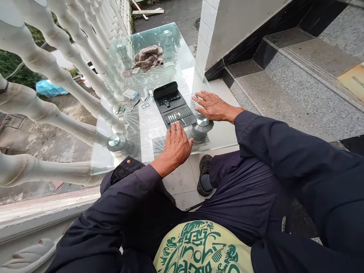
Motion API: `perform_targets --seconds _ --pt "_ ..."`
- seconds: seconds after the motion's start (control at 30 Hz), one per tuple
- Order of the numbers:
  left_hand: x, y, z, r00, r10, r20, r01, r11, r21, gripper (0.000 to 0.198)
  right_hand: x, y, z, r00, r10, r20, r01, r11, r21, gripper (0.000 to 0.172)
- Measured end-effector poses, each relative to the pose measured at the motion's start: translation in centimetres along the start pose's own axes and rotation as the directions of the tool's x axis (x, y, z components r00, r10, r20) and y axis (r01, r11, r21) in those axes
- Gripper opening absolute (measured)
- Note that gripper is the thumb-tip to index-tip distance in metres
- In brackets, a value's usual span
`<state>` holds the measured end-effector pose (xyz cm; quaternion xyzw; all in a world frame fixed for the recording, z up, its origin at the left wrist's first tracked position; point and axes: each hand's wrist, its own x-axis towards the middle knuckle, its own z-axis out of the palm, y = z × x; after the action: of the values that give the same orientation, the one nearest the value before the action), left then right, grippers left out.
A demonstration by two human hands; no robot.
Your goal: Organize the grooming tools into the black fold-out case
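Note:
A black manicure case [178, 101] lies unfolded on the glass table [182, 47]. Several slim metal tools [174, 116] sit in a row in its near panel. My left hand [178, 146] is at the case's near edge, fingers stretched and holding nothing; whether the fingertips touch the case I cannot tell. To the right of the case, my right hand [209, 106] hovers or rests over the glass with its fingers apart and nothing in them. Left of the case are small scissors [145, 105], a dark nipper-like tool [135, 104] and another pair of scissors [120, 110].
A crumpled brown cloth [148, 58] lies toward the table's far end. A small white-and-blue box [130, 93] is left of the case. Round metal-topped table legs [116, 141] show at the corners. White balusters [68, 79] line the left, and stone steps [295, 79] rise at the right.

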<state>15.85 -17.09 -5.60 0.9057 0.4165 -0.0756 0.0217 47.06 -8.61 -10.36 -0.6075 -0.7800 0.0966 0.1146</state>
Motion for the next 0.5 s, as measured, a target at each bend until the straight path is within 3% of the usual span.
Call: perform_targets --seconds 0.17,0.5 --pt "0.4 -0.8 -0.4 0.999 0.037 0.028 -0.036 0.998 -0.042 0.085 -0.1 -0.4 0.2 0.989 -0.002 -0.145 0.005 1.0 0.017 0.084" --pt "2.9 -4.7 -1.4 0.986 0.154 0.059 -0.152 0.988 -0.032 0.095 0.6 -3.2 0.3 0.989 -0.069 -0.134 0.073 0.997 0.026 0.083"
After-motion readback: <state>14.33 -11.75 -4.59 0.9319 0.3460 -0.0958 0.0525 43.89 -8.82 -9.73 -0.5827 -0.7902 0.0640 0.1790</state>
